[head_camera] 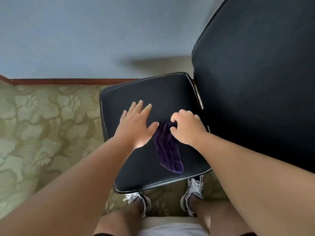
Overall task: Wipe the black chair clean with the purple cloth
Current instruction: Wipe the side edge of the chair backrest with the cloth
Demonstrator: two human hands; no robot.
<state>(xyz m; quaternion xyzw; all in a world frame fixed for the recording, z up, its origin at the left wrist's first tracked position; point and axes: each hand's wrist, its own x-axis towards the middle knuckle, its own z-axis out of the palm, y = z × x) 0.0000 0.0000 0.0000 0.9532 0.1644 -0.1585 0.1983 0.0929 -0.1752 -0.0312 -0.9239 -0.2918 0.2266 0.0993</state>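
The black chair's padded seat (170, 92) fills the middle of the view, and its tall backrest (259, 74) rises at the right. A purple cloth (167, 149) lies bunched in a strip across the seat, trailing toward the front edge. My right hand (186, 127) grips the far end of the cloth with curled fingers. My left hand (137, 122) lies flat on the seat with straight spread fingers, its thumb beside the cloth.
Green floral carpet (42, 125) covers the floor to the left. A blue-grey wall (85, 34) with a wooden baseboard (68, 81) stands behind the chair. My two sneakers (194, 189) are planted just under the seat's front edge.
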